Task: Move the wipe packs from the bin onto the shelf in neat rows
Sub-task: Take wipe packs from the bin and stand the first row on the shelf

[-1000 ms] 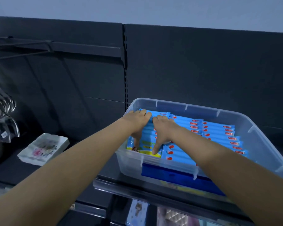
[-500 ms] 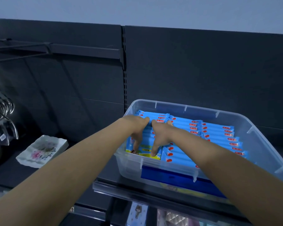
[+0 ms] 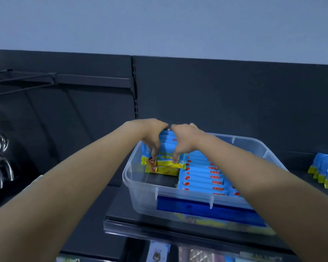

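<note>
Gripping the stack of wipe packs (image 3: 168,143) at both ends, left hand (image 3: 152,138) and right hand (image 3: 185,141) curl round it over the bin (image 3: 130,178) beneath them. Squeeze evenly and keep it level so the lower packs cannot slip.

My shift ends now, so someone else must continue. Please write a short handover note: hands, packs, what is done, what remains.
Left hand, right hand: both grip one bundle of wipe packs over the left side of the bin.
Done: shelved packs sit on the shelf, right of the bin.
Left: shelve this bundle, then the remaining packs in the bin.
</note>
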